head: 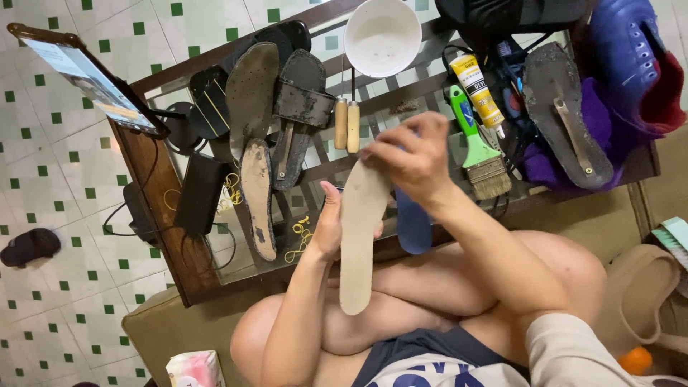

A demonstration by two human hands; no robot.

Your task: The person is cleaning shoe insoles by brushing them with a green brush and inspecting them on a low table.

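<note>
Both hands [326, 229] [412, 154] grip insole [357, 236]; glass table [179, 236], green-dotted tile floor [50, 172].

Shoe parts and tools spread on a surface [179, 236] above a lap.
Bowl [382, 36] at twelve o'clock; brush [479, 147] and glue tube [479, 92] at two; worn soles [261, 143] at ten; tablet [89, 79] far left.

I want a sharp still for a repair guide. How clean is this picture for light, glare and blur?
Head view: even indoor light, soft shadows; the beige insole in both hands is sharp; the right hand shows slight motion softness; mild glare on the tablet and the glass tabletop; edges bend a little.
</note>
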